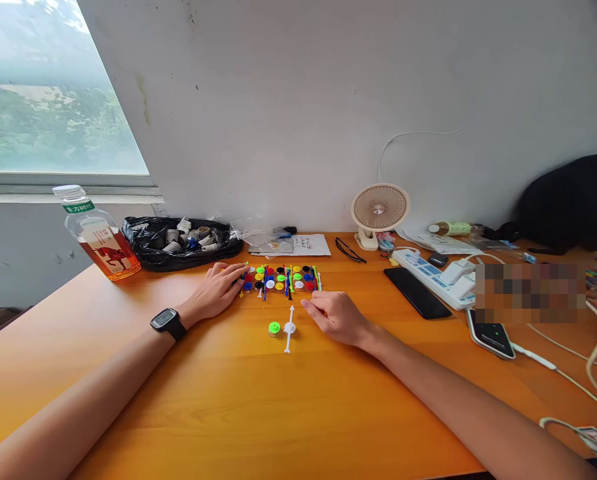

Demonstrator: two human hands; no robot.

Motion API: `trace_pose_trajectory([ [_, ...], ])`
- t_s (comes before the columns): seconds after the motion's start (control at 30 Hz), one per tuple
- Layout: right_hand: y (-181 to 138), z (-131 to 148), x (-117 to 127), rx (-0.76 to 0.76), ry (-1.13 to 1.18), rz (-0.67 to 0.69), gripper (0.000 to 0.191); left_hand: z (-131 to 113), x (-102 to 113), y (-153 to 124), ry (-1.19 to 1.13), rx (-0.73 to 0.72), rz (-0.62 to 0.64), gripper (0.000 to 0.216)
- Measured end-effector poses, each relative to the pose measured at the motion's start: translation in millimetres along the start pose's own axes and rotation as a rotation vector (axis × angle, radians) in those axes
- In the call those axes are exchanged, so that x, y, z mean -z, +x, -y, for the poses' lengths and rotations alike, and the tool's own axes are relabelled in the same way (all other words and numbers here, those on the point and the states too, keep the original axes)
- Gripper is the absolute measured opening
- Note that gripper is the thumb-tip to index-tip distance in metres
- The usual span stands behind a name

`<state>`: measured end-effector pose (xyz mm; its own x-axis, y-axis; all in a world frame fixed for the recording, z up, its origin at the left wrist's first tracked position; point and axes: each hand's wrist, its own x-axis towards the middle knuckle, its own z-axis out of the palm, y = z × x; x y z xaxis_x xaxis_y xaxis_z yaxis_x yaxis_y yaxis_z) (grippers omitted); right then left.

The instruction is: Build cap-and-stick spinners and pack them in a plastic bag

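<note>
A cluster of small coloured plastic discs and thin sticks (282, 279) lies in the middle of the orange table (228, 400). My left hand (220, 291), with a black watch (168, 323) on the wrist, rests flat at the cluster's left edge, fingers stretched out and touching the pieces. My right hand (334, 315) lies just below the cluster's right end, fingers curled; whether it holds a piece I cannot make out. Between the hands, nearer to me, lie a green disc (274, 328) and a white stick with a white disc (289, 328).
A tea bottle (101, 235) stands at the left, beside a black bag of small parts (181, 241). Papers (298, 245), glasses (348, 250) and a small fan (379, 212) stand by the wall. A power strip (436, 277), two phones (417, 292) and cables lie on the right.
</note>
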<state>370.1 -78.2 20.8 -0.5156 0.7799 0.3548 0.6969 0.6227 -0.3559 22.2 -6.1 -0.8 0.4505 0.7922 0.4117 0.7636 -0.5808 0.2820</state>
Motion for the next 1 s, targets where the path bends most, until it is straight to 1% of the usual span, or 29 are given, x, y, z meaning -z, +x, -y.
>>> trace_pose_trajectory([
  [0.1, 0, 0, 0, 0.002, -0.003, -0.005, 0.056, 7, -5, -1, 0.020, 0.019, 0.029, 0.052],
  [0.27, 0, -1, -1, -0.002, -0.001, 0.002, 0.055, 5, -8, -1, 0.020, 0.006, 0.002, 0.051],
  [0.37, 0, -1, -1, 0.017, 0.015, 0.012, 0.054, 1, -7, -1, 0.023, 0.020, -0.037, 0.048],
  [0.53, -3, 5, 2, 0.124, 0.112, 0.058, 0.037, -3, -5, -1, 0.062, 0.088, -0.064, 0.044],
  [0.67, -6, 14, 5, 0.229, 0.064, 0.167, 0.042, -1, -6, -1, 0.066, 0.087, -0.067, 0.043],
  [0.73, -6, 18, 6, 0.265, 0.049, 0.193, 0.041, 0, -7, -1, 0.039, 0.075, -0.076, 0.042],
  [0.87, -6, 19, 9, 0.237, 0.037, 0.200, 0.040, -1, -6, -2, 0.023, 0.072, -0.077, 0.042],
  [1.0, -5, 10, 13, 0.193, -0.011, 0.194, 0.042, -3, -4, -1, 0.052, 0.042, -0.094, 0.039],
])
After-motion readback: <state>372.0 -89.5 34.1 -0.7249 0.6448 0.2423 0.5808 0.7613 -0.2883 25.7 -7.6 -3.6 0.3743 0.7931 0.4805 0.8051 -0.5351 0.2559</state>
